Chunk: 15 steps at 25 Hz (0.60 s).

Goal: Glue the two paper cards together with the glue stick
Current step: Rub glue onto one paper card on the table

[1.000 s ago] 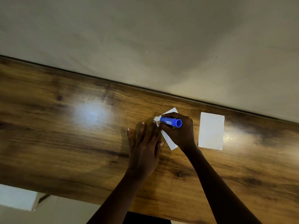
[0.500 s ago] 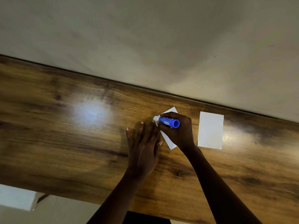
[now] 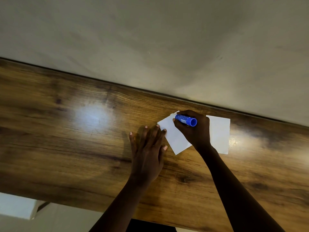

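Moved slightly right, the right hand (image 3: 194, 131) grips the glue stick (image 3: 185, 120) over the tilted card (image 3: 175, 139). The left hand (image 3: 147, 148) lies flat with straight fingers and touches this card's left edge. The second card (image 3: 219, 134) lies just to the right.

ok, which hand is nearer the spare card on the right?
Right. The right hand, gripping the glue stick, sits just left of the spare card, partly covering its left edge in view. The left hand is farther left, fingertips at the tilted card's left edge.
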Motion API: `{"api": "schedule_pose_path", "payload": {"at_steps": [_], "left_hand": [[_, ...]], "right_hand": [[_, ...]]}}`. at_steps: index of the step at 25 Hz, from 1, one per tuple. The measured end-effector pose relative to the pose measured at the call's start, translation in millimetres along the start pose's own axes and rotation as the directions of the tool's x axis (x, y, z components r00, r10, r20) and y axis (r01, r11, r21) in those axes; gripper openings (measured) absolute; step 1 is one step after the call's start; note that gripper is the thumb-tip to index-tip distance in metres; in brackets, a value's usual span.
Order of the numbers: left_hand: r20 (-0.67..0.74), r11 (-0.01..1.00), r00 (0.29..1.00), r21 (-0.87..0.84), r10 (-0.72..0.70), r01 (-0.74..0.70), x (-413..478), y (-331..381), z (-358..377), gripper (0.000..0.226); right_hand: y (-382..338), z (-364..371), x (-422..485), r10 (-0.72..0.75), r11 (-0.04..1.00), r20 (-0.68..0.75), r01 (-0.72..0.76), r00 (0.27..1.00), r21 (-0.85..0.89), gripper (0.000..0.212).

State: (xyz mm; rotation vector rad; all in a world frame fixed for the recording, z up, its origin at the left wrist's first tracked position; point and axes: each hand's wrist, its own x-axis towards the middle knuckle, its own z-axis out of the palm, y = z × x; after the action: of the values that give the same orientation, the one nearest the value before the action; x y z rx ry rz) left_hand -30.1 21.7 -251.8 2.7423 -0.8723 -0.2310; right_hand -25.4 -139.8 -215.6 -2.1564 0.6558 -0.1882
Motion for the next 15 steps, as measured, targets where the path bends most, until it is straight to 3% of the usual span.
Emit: {"api": "schedule_pose_path", "payload": {"at_steps": [12, 15], "left_hand": [[0.073, 1.000, 0.997, -0.024, -0.015, 0.017, 1.1, 2.3, -8.0, 0.051], [0.010, 0.999, 1.000, -0.017, 0.029, -0.029, 2.8, 1.4, -7.6, 0.043]], "right_hand": [[2.0, -9.5, 5.6, 0.042, 0.999, -0.048, -0.042, 0.998, -0.005, 0.022], [3.8, -8.8, 6.5, 0.103, 0.994, -0.040, -0.102, 0.994, 0.026, 0.023]]}}
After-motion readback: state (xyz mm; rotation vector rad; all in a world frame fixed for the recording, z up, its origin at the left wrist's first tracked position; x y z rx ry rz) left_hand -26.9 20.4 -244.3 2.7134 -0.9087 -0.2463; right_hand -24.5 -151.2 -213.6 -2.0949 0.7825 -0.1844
